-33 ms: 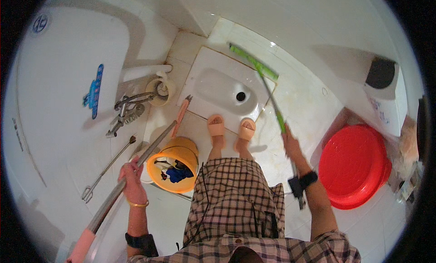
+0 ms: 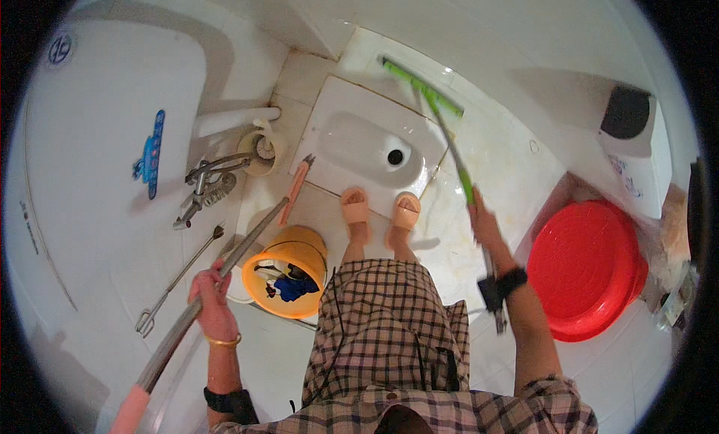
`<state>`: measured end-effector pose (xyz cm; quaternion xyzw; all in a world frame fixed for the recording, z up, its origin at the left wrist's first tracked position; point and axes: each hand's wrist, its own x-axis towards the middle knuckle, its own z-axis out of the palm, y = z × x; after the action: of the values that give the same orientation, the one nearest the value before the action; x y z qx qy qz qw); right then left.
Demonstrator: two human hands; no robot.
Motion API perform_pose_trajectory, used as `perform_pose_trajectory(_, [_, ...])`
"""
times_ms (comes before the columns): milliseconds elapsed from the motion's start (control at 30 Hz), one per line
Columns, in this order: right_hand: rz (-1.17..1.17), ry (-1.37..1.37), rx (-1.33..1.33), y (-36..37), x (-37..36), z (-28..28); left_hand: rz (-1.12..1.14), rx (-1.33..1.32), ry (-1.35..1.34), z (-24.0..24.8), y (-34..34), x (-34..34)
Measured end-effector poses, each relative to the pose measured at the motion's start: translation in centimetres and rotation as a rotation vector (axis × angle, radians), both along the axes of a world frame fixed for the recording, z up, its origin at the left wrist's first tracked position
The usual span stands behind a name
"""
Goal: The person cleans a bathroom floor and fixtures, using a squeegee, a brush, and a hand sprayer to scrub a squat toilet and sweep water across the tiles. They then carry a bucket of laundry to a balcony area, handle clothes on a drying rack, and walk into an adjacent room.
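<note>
My left hand [image 2: 214,298] is closed round a grey metal pole [image 2: 247,241] with a pink grip at its near end. The pole's narrow pink head [image 2: 296,190] points at the near left corner of the white squat toilet [image 2: 341,97]. In my right hand [image 2: 487,228] is the handle of a green floor squeegee [image 2: 458,153]. Its long green and grey head [image 2: 421,84] lies at the far right edge of the toilet, by the wall. Part of its handle runs hidden under my right hand and wrist.
A yellow bucket [image 2: 249,286] with dark blue and white cloths stands left of my legs. A red basin [image 2: 583,269] leans at the right. Along the left wall are a faucet with hose [image 2: 201,188], a toilet brush holder [image 2: 255,164] and a thin metal rod [image 2: 182,278].
The green squeegee head has turned slightly and shifted a little to the right along the wall. My left hand and the pole have barely moved.
</note>
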<state>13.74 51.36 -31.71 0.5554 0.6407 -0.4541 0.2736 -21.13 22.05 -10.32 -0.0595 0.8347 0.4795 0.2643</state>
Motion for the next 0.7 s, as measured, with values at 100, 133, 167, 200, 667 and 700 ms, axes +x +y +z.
perform_pose_trajectory(100, [0.023,0.030,0.077,3.6,-0.5,-3.8,-0.106,0.043,0.034,2.7,3.6,0.2])
perform_pose_trajectory(133, [0.008,0.004,0.059,2.7,0.3,-5.1,-0.152,0.052,0.035,3.5,5.5,0.2])
perform_pose_trajectory(167, [0.000,-0.013,0.046,1.9,0.4,-6.4,-0.190,0.065,0.045,4.0,7.3,0.1])
perform_pose_trajectory(200, [0.010,-0.076,-0.006,-0.6,1.6,-6.2,-0.222,0.094,0.051,4.4,9.0,-0.1])
perform_pose_trajectory(667, [-1.249,0.129,-0.200,-13.2,24.0,4.1,-0.118,0.561,-0.117,-3.3,30.7,-6.8])
perform_pose_trajectory(700, [-1.214,0.097,-0.063,-12.9,26.1,1.8,-0.144,0.552,-0.117,-3.6,32.5,-6.8])
